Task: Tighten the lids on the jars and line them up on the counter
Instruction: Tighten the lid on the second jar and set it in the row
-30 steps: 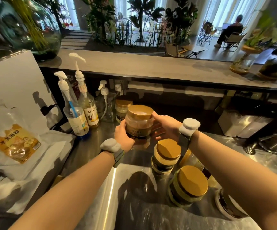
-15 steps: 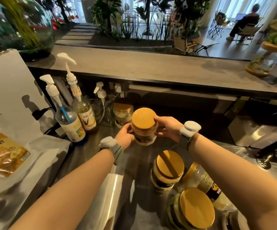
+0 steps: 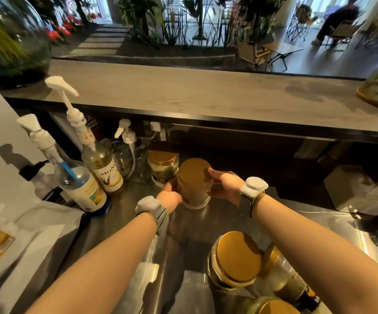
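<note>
Both hands hold one clear jar with a gold lid [image 3: 195, 184] at the back of the steel counter [image 3: 190, 225], its base on or just above the surface. My left hand [image 3: 170, 196] wraps its left side and my right hand [image 3: 224, 184] its right side near the lid. Just behind and to the left stands a second gold-lidded jar [image 3: 163, 166]. Close to me sits another jar with a gold lid [image 3: 235, 261], one lies behind it to the right [image 3: 290, 279], and one is cut off at the bottom edge [image 3: 274, 308].
Three pump syrup bottles [image 3: 102, 164] stand at the back left beside a white bag [image 3: 25, 234]. A raised wooden bar top [image 3: 206, 91] overhangs the back. Dark metal equipment [image 3: 364, 196] sits at the right. A person sits far off at the upper right.
Both hands have carried the jar away from me and lowered it toward the counter, next to the jar at the back. The view has tilted down and forward.
</note>
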`<state>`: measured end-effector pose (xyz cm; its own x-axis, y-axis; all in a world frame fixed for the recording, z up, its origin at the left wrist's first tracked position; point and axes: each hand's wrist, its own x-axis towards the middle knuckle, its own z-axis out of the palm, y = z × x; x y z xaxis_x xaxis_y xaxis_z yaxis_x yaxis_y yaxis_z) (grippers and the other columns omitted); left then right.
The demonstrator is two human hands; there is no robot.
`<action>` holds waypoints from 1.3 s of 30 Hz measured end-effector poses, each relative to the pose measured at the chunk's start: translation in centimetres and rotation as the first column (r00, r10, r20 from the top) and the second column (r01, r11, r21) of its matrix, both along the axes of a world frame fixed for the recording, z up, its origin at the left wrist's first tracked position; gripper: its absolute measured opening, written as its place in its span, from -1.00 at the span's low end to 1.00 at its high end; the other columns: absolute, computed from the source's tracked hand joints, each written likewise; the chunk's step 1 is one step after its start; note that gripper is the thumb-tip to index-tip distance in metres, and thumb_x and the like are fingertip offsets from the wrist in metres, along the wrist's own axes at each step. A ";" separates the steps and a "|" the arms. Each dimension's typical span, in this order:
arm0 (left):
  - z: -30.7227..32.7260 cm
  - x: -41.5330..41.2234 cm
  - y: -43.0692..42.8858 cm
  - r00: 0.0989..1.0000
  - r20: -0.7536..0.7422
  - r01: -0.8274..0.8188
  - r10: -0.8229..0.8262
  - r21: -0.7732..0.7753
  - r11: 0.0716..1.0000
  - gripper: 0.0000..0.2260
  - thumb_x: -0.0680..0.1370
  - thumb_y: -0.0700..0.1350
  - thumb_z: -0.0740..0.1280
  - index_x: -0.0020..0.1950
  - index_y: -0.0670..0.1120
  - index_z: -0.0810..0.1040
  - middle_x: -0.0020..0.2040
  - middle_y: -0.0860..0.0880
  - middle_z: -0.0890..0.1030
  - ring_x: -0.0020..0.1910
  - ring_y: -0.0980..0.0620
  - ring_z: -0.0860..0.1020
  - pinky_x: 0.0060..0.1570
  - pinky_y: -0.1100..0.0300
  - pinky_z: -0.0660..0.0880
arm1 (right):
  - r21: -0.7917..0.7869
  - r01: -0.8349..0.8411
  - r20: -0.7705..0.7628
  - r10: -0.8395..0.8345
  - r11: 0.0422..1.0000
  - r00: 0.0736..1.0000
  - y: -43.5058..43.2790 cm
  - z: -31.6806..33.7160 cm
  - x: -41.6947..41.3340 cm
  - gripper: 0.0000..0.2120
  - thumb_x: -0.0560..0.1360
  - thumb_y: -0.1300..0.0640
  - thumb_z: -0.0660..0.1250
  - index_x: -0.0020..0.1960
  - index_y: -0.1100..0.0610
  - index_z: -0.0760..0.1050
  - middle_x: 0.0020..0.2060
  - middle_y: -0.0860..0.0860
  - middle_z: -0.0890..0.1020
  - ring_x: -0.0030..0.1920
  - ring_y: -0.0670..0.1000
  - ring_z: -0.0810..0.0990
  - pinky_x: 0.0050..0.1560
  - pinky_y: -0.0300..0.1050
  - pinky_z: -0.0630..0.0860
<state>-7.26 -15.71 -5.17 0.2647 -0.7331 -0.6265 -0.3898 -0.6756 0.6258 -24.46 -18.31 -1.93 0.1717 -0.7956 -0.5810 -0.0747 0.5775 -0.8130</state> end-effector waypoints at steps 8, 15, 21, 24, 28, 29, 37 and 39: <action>-1.5 0.2 -1.1 0.997 -0.043 -0.062 0.061 -0.014 0.998 -0.33 0.52 -0.35 0.26 0.56 -0.10 0.05 0.53 -0.11 0.20 0.48 -0.14 0.24 0.39 -0.01 0.34 | 0.052 0.062 -0.030 -0.060 0.997 0.998 -1.4 -1.6 0.9 -0.51 0.49 -0.06 0.37 0.30 0.22 0.43 0.18 0.16 0.59 0.14 0.21 0.59 -0.13 -0.02 0.61; -2.5 0.4 -1.4 0.876 -0.365 -0.351 0.315 -0.037 0.936 -0.36 0.49 -0.51 0.20 0.52 -0.11 0.19 0.42 -0.22 0.36 0.34 -0.27 0.40 0.32 -0.09 0.41 | 0.076 0.070 -0.056 -0.065 0.995 0.996 -1.7 -1.7 0.7 -0.51 0.49 -0.10 0.36 0.27 0.21 0.47 0.17 0.16 0.60 0.16 0.23 0.58 0.13 0.12 0.54; -1.0 0.8 0.2 0.659 -0.630 -0.561 0.410 -0.050 0.826 -0.43 0.49 -0.57 0.11 0.42 -0.14 0.36 0.38 -0.25 0.41 0.36 -0.28 0.38 0.30 -0.08 0.40 | 0.102 0.129 -0.020 -0.127 0.986 0.992 -0.3 -1.2 -0.1 -0.61 0.60 -0.02 0.21 0.24 0.26 0.49 0.15 0.21 0.60 0.18 0.26 0.56 0.25 0.24 0.46; -1.5 1.5 1.7 0.691 -0.682 -0.462 0.242 -0.158 0.873 -0.49 0.52 -0.52 0.10 0.42 -0.17 0.34 0.39 -0.23 0.41 0.37 -0.24 0.38 0.28 -0.06 0.39 | 0.126 0.118 0.011 -0.121 0.985 0.993 0.5 -0.9 -0.6 -0.66 0.63 0.11 0.15 0.28 0.32 0.45 0.17 0.23 0.57 0.23 0.28 0.52 0.27 0.22 0.45; -1.5 1.2 2.8 0.732 -0.667 -0.383 0.137 -0.236 0.893 -0.47 0.52 -0.50 0.10 0.44 -0.13 0.30 0.42 -0.21 0.37 0.37 -0.19 0.39 0.20 0.00 0.42 | 0.075 0.095 0.014 -0.096 0.993 0.995 1.6 -1.1 -0.5 -0.65 0.66 0.18 0.02 0.36 0.24 0.40 0.15 0.18 0.58 0.10 0.22 0.59 0.06 0.12 0.54; -1.5 1.2 2.9 0.739 -0.661 -0.375 0.127 -0.247 0.894 -0.45 0.52 -0.50 0.10 0.46 -0.12 0.28 0.44 -0.19 0.35 0.39 -0.19 0.38 0.17 0.02 0.42 | 0.070 0.104 0.012 -0.105 0.992 0.994 1.8 -1.1 -0.4 -0.65 0.66 0.21 0.00 0.36 0.22 0.39 0.13 0.16 0.59 0.03 0.19 0.61 0.00 0.09 0.56; -1.2 0.6 1.5 0.755 -0.647 -0.365 0.105 -0.283 0.887 -0.35 0.50 -0.57 0.10 0.52 -0.14 0.14 0.52 -0.20 0.20 0.46 -0.22 0.28 0.18 0.08 0.37 | 0.058 0.104 0.064 -0.107 0.993 0.992 1.3 -1.1 0.7 -0.61 0.64 0.26 0.09 0.46 0.17 0.28 0.34 0.17 0.48 0.24 0.27 0.52 -0.08 0.07 0.54; -1.3 0.3 0.9 0.757 -0.642 -0.377 0.119 -0.280 0.883 -0.35 0.49 -0.59 0.10 0.52 -0.18 0.12 0.52 -0.21 0.19 0.46 -0.23 0.27 0.19 0.06 0.36 | 0.062 0.101 0.067 -0.105 0.993 0.992 1.0 -1.0 1.0 -0.59 0.61 0.29 0.14 0.46 0.16 0.28 0.34 0.18 0.48 0.26 0.28 0.52 -0.09 0.08 0.53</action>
